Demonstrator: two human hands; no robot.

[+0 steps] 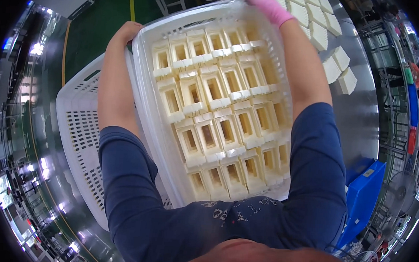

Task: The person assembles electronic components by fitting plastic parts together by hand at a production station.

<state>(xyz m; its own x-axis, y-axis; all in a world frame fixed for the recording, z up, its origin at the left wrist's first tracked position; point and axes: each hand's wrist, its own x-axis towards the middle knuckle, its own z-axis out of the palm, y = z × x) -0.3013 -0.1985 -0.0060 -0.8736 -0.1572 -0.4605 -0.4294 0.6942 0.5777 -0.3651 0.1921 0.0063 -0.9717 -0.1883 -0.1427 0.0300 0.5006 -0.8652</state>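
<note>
A large white plastic basket, with what looks like clear film inside it, is tilted in front of me and reaches back almost to my chest. Rows of cream, hollow rectangular plastic parts fill it, each with a slot-shaped opening. My bare left hand grips the basket's far left corner, its fingertips mostly hidden behind the rim. At the far right corner, my right hand wears a pink glove and holds the rim; its fingers are somewhat blurred.
Another white perforated basket sits to the left, partly beneath the filled one. On the right, a metal table carries stacks of white ribbed pieces. A blue bin stands at the lower right. Green floor shows beyond.
</note>
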